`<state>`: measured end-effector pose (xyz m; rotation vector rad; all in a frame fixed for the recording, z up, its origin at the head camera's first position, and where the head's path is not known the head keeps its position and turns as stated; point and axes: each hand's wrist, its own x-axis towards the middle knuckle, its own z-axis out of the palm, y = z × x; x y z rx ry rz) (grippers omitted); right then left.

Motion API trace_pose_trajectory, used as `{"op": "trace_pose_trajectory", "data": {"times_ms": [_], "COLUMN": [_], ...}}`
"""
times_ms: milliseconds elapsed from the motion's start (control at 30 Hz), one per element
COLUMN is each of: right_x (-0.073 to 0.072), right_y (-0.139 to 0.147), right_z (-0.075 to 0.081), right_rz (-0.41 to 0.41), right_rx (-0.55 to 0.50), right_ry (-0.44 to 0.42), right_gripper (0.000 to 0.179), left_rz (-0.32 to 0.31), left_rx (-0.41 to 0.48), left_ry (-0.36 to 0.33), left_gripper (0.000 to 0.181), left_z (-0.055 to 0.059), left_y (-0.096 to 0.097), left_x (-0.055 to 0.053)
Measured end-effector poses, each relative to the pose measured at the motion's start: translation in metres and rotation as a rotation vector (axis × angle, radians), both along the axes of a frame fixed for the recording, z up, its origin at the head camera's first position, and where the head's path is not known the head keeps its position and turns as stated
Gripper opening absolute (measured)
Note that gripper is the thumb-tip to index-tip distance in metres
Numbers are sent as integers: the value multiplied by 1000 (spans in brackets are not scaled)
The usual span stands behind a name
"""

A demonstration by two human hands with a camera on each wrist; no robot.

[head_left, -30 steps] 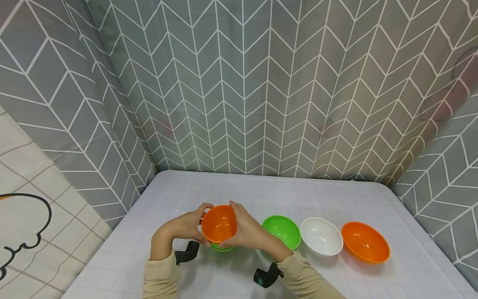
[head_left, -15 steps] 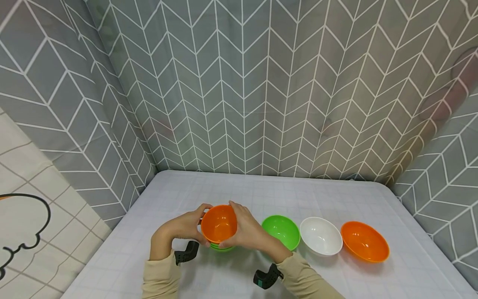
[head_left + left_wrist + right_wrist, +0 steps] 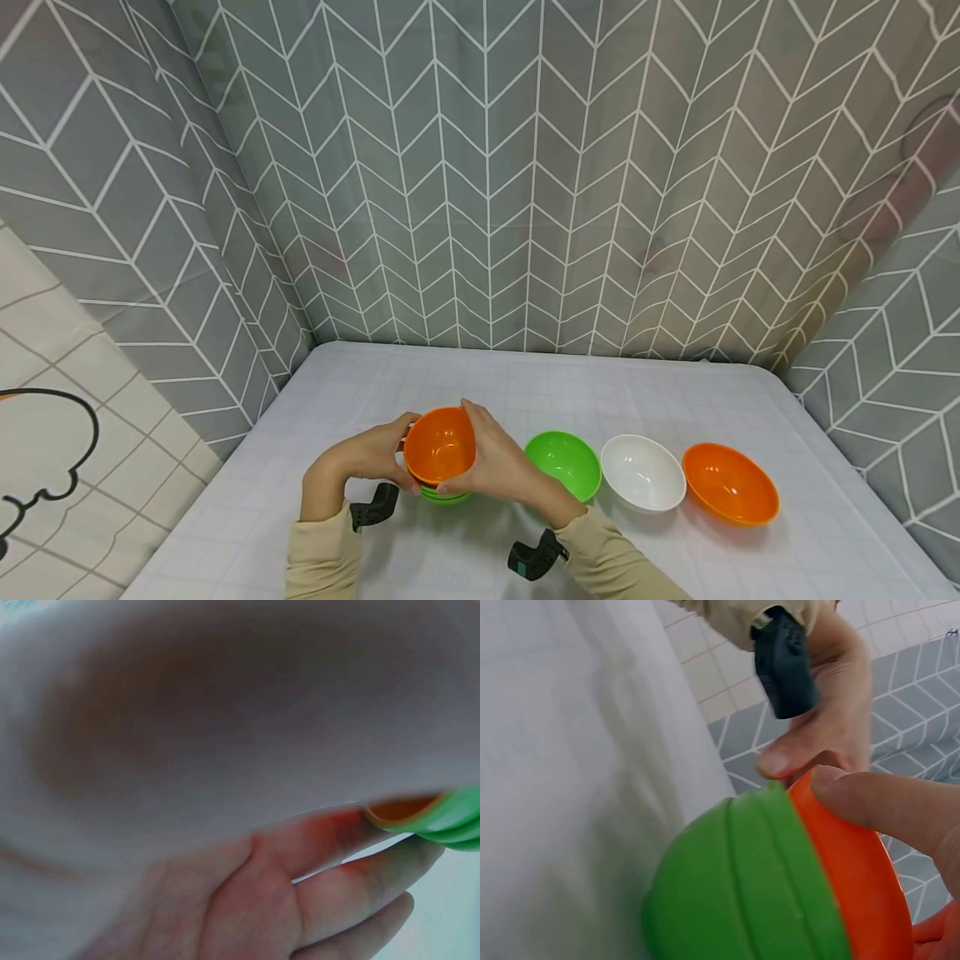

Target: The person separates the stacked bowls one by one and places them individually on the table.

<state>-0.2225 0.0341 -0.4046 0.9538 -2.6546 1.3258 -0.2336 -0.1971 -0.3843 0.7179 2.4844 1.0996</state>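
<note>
Both hands hold a small orange bowl [image 3: 440, 446] at the left-middle of the table, over a stack of green bowls [image 3: 444, 498]. My left hand [image 3: 367, 452] grips its left side, thumb toward the front. On the right side, my right hand [image 3: 501, 462] curls round it, with the thumb low at the front rim. In the right wrist view the right thumb [image 3: 855, 796] presses the orange wall, which rises out of the nested green bowls [image 3: 742, 877]. The left wrist view is mostly blocked by a blurred surface; fingers [image 3: 360, 885] show beside the green bowls.
To the right, a larger green bowl [image 3: 564, 463], a white bowl [image 3: 643, 473] and a larger orange bowl [image 3: 730, 485] stand in a row. The right forearm passes close to the green one. A patterned grey curtain [image 3: 495, 183] hangs behind the white-covered table [image 3: 420, 379].
The orange bowl has risen slightly at its far rim, and a darker orange band shows between it and the green stack. Both hands keep nearly the same hold.
</note>
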Motion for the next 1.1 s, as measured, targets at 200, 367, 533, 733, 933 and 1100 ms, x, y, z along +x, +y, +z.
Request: {"op": "trace_pose_trajectory", "data": {"times_ms": [200,367,533,733,933,1100], "right_x": [5,14,26,42,55,67], "right_y": [4,13,27,46,66,82], "right_z": [13,26,34,36,33,29], "right_rz": [-32,-51,-67,-135,-172,-192], "right_rx": [-28,-40,-51,-11,-10,20], "right_ry": [-3,-17,-17,-12,23,1], "right_gripper": [115,117,118,119,121,122], "left_rz": [-34,-10,16,27,46,44], "left_rx": [42,26,5,-28,-53,-60], "left_ry": [-4,-21,-36,-29,-16,-7], "left_gripper": [86,87,88,87,89,89], "left_z": [-1,0,1,0,1,1], "left_y": [-1,0,0,0,0,1], "left_x": [-1,1,2,1,2,1]}}
